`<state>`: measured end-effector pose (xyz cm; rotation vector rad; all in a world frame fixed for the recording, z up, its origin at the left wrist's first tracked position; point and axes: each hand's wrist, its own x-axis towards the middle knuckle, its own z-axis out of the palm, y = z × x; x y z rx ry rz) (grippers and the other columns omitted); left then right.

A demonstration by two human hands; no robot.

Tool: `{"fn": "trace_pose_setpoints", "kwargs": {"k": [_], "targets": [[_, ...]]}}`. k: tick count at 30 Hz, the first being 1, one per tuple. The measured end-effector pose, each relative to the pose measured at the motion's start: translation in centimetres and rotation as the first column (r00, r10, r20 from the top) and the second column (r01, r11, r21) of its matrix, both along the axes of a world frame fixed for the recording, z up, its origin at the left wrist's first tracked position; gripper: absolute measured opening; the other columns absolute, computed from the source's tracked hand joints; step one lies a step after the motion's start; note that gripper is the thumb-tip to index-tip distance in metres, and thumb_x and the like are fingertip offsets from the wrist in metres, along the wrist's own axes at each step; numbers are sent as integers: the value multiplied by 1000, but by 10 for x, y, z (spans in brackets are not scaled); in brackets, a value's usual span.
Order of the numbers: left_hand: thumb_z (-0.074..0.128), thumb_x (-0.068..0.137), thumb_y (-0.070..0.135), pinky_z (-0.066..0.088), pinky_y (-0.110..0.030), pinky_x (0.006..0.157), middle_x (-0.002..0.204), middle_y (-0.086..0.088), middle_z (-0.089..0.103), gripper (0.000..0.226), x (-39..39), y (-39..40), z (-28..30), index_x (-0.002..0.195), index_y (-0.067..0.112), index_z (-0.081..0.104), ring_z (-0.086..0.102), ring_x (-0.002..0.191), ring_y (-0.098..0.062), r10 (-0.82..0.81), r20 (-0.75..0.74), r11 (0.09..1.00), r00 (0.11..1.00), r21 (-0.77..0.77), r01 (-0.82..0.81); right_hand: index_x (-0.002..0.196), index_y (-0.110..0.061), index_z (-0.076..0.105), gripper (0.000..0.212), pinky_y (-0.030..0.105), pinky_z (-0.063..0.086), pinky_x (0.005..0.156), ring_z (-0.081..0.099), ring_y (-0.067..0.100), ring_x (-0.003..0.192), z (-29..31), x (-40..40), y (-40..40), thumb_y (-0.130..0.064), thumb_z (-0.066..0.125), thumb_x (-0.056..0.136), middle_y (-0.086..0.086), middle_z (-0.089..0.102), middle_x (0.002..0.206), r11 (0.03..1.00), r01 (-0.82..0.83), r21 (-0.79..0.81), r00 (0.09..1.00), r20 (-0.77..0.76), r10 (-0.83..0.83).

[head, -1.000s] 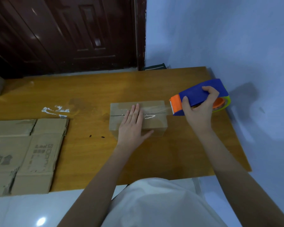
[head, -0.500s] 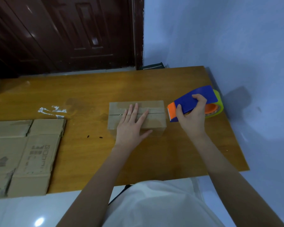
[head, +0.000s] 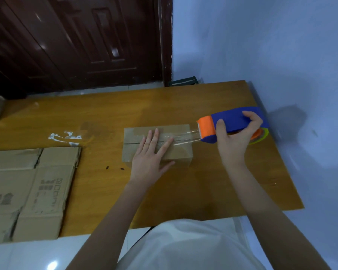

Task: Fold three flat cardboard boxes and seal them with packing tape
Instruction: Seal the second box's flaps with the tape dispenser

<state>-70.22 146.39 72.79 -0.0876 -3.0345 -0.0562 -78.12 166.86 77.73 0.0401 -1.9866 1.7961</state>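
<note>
The small folded box [head: 157,145] lies under the left hand's [head: 150,158] flat, spread fingers, which pin clear tape [head: 185,136] over its seam. Just beyond those fingertips, the right hand [head: 236,137] grips the tape dispenser [head: 232,124], fingers curled round it; sealing seems underway, and next the strip likely needs cutting off past the box's edge

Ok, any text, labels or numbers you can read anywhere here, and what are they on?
Flat cardboard: large printed characters at its left edge, blurred and cut off, not readable.
Flat cardboard: a printed column of small text lines with checkboxes, the top one ticked; too small to read.
Folded box: no print visible.
Tape dispenser: no print visible.
</note>
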Motion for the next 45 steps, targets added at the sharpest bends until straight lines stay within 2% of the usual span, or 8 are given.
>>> {"fn": "trace_pose_setpoints", "kwargs": {"k": [6, 11, 26, 29, 33, 38, 41, 45], "targets": [[36, 87, 65, 10, -42, 116, 156, -16, 19, 76, 1, -2, 0, 151, 33, 12, 18, 144, -31, -27, -2, 1000, 1000, -6, 27, 118, -20, 32, 51, 9, 46, 64, 56, -7, 83, -3, 2, 4, -8, 68, 83, -10, 41, 111, 999, -35, -5, 999, 3, 35], [41, 83, 66, 11, -41, 116, 154, -13, 25, 89, 1, 1, 1, 150, 11, 18, 19, 143, -26, 34, -3, 999, 999, 24, -34, 116, -29, 32, 51, 12, 47, 64, 58, -4, 82, 4, 1, 3, -12, 68, 83, -8, 44, 109, 998, -37, -52, 999, 0, 37], [52, 82, 62, 17, -44, 115, 153, -14, 28, 84, 2, 4, 4, 148, 15, 28, 25, 142, -29, 25, -3, 999, 1000, 20, -25, 114, -34, 34, 53, 12, 48, 64, 58, -3, 81, -15, 4, 11, -12, 70, 83, -8, 46, 108, 996, -82, 23, 996, 46, 81], [52, 82, 62, 19, -45, 115, 153, -14, 27, 85, 4, 4, 2, 149, 15, 27, 24, 142, -29, 30, -13, 999, 999, 20, -30, 114, -35, 34, 54, 10, 48, 64, 59, -4, 84, -17, 3, 14, -9, 70, 83, -13, 46, 109, 990, -123, 68, 992, 43, 120], [50, 83, 62, 22, -47, 115, 153, -16, 26, 83, 5, 2, 0, 149, 20, 23, 24, 142, -31, 13, -13, 1000, 1000, 25, -12, 116, -25, 34, 56, 7, 47, 64, 57, -10, 86, -17, 0, 12, -2, 71, 81, -37, 45, 109, 973, -164, 161, 986, 49, 158], [42, 84, 63, 16, -45, 115, 154, -16, 24, 76, 3, 1, 1, 150, 31, 22, 23, 142, -31, 1, 1, 1000, 1000, 8, -1, 113, -40, 35, 60, 8, 47, 63, 58, -6, 86, -3, -1, 7, -5, 71, 81, -14, 46, 106, 972, -138, 190, 990, 11, 138], [41, 84, 65, 16, -44, 116, 155, -15, 22, 75, 0, 0, 2, 150, 33, 19, 21, 143, -30, 3, 12, 1000, 1000, 10, -3, 109, -46, 32, 61, 17, 52, 64, 60, 1, 85, 7, -3, 4, -9, 71, 80, -16, 46, 105, 946, -152, 287, 987, -11, 162], [40, 85, 65, 18, -43, 116, 155, -15, 22, 75, -1, -2, 3, 149, 35, 17, 21, 143, -31, -6, 23, 1000, 1000, 16, 6, 114, -36, 34, 58, 36, 56, 62, 60, 13, 81, 12, -4, 3, -9, 72, 80, -18, 45, 100, 898, -164, 408, 983, -5, 182]]}}
